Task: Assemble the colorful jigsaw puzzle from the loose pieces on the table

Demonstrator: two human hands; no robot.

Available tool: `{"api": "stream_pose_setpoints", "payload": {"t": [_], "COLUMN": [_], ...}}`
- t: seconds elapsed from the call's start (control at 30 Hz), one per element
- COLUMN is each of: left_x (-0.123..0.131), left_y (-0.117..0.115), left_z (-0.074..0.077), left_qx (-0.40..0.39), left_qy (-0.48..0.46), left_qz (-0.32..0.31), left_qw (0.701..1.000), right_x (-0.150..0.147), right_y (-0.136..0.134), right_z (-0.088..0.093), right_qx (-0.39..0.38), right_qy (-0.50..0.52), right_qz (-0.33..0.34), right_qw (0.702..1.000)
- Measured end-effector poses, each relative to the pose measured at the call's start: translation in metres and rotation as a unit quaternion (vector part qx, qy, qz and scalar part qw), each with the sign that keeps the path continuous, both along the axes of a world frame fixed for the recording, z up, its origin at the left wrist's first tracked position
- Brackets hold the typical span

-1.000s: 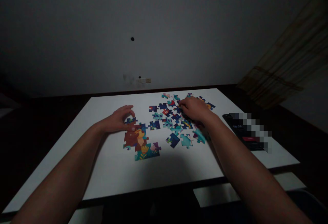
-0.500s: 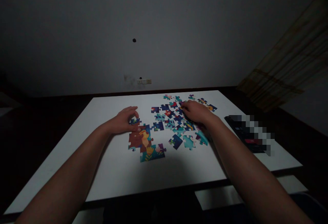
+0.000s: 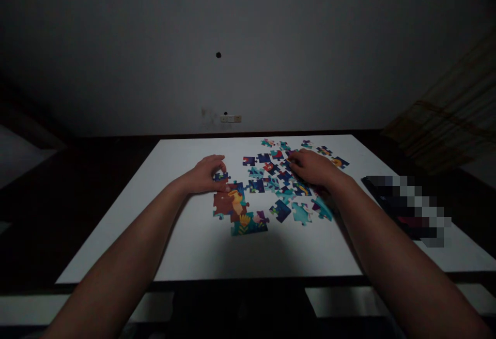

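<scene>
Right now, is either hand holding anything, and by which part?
The left hand has its thumb at the upper edge of the joined puzzle section, but a hold can't be confirmed. The right hand is at the loose pieces; its grip is unclear.

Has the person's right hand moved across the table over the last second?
No, not noticeably: against the table, the right hand stays over the loose puzzle pieces. Its rightward slide in view is shared by the table.

The right hand [image 3: 312,167] hides parts of the loose puzzle pieces [image 3: 284,176] beneath it, the left hand [image 3: 205,174] covers an edge of the joined section [image 3: 227,203], and the dark object [image 3: 387,205] right of the right hand is partly pixelated.
</scene>
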State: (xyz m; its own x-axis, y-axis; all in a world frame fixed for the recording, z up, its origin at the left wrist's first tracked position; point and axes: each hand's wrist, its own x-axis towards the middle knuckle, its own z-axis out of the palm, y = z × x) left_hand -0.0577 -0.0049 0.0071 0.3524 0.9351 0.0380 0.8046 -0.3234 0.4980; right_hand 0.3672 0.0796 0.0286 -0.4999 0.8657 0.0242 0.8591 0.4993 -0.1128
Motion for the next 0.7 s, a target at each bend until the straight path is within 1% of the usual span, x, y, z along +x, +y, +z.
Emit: {"api": "stream_pose_setpoints", "payload": {"t": [0.17, 0.4, 0.47, 0.7], "left_x": [0.001, 0.001, 0.000, -0.002], "left_y": [0.002, 0.007, 0.009, 0.011], "left_z": [-0.005, -0.009, -0.009, -0.010], "left_qx": [0.025, 0.066, 0.072, 0.080], "left_qy": [-0.008, -0.030, -0.029, -0.028], "left_qz": [-0.005, 0.065, 0.075, 0.073], "left_qw": [1.000, 0.995, 0.994, 0.994], "right_x": [-0.001, 0.000, -0.001, -0.001], "right_y": [-0.001, -0.001, 0.000, -0.001], "right_z": [0.001, 0.001, 0.000, 0.001], "right_qx": [-0.008, -0.007, -0.008, -0.010], "right_qy": [-0.005, -0.007, -0.006, -0.010], "right_qz": [-0.003, -0.006, -0.008, -0.020], "right_qw": [1.000, 1.000, 1.000, 1.000]}}
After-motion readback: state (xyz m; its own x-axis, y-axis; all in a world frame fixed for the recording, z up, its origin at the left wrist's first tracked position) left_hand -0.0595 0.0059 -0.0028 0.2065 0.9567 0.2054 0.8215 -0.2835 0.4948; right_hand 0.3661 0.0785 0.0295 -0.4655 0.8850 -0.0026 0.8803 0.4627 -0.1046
